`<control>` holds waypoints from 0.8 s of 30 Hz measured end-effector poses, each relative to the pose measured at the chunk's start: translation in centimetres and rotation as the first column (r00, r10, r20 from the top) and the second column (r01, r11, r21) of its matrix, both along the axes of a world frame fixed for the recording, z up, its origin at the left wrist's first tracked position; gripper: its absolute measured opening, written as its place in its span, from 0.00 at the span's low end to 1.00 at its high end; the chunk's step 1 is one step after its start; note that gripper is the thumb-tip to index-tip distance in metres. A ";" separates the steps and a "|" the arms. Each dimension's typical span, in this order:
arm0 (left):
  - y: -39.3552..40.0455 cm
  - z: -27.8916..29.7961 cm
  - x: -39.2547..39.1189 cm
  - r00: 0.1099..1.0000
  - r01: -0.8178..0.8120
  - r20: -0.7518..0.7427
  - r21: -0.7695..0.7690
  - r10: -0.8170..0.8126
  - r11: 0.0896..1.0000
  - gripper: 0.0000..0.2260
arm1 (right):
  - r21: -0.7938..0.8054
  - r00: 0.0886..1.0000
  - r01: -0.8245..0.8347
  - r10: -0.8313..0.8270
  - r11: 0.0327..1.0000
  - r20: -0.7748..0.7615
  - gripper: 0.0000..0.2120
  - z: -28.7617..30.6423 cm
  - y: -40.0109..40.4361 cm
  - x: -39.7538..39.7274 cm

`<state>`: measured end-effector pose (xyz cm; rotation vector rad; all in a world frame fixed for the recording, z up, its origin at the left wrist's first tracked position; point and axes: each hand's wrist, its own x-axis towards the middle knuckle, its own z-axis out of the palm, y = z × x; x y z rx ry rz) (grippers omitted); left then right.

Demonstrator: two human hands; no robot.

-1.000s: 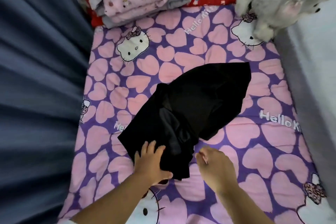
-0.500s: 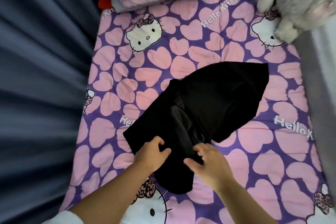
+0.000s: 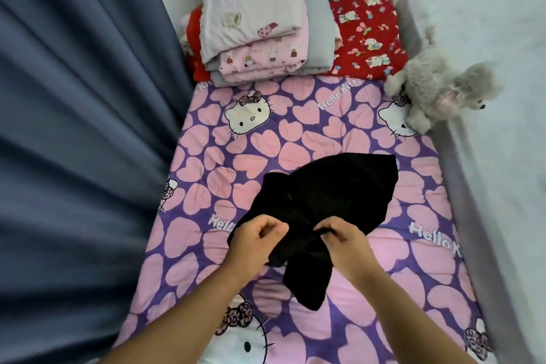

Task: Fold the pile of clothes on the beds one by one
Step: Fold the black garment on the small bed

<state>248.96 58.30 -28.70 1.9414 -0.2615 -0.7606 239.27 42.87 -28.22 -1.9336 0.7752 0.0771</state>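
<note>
On purple bed sheet with pink hearts (image 3: 295, 142), soft black cloth garment (image 3: 331, 186) lies slanted: long way runs from near end up to far right. Both hands at near end, side by side. Left hand (image 3: 255, 238) curled, bunching cloth. Right hand (image 3: 339, 241) pinching fold. Rest of cloth spreads away past fingers, flat on bed.

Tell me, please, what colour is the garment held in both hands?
Plain black garment, seen in the head view, the only one, lying on the heart-patterned bedsheet.
</note>
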 end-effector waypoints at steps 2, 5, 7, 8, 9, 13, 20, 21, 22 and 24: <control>-0.5 1.9 -0.6 0.999 0.052 -0.007 -0.049 -0.052 0.997 0.16 | 0.040 0.998 -0.017 0.015 0.999 0.058 0.14 2.8 -0.8 -0.3; -1.3 5.6 -1.9 0.985 0.160 0.066 -0.002 -0.159 0.987 0.24 | 0.117 0.984 -0.023 0.002 0.993 0.176 0.15 8.1 -1.9 -1.6; -1.8 7.0 -2.6 0.877 0.329 0.278 0.248 -0.392 0.911 0.30 | 0.183 0.973 -0.060 0.016 0.981 0.231 0.16 11.2 -2.8 -2.5; -2.3 7.9 -3.2 0.820 0.354 0.351 0.312 -0.453 0.882 0.27 | 0.204 0.968 -0.106 0.055 0.973 0.246 0.17 12.9 -3.3 -3.4; -2.8 8.5 -3.6 0.820 0.339 0.374 0.293 -0.433 0.894 0.21 | 0.224 0.964 -0.169 0.114 0.960 0.240 0.17 14.2 -3.7 -4.1; -5.1 12.8 -6.1 0.991 0.011 -0.129 -0.105 -0.025 0.994 0.09 | 0.282 0.943 -0.331 0.301 0.901 0.144 0.13 17.7 -5.1 -7.7; -7.5 21.1 -7.8 0.988 -0.091 -0.146 -0.335 0.044 0.938 0.13 | 0.075 0.979 0.031 -0.046 0.997 0.196 0.03 21.0 -9.0 -12.0; -7.9 22.2 -7.8 0.992 -0.097 -0.106 -0.336 0.065 0.937 0.13 | 0.045 0.987 0.002 -0.009 0.999 0.161 0.07 21.3 -9.2 -12.3; -8.2 23.3 -7.9 0.995 -0.093 -0.073 -0.334 0.073 0.938 0.13 | 0.026 0.992 -0.048 0.044 0.999 0.118 0.14 21.4 -9.3 -12.4; -9.0 25.7 -8.2 0.996 -0.051 0.049 -0.320 0.071 0.946 0.16 | 0.011 0.987 -0.138 0.137 0.990 0.083 0.32 21.9 -8.9 -12.7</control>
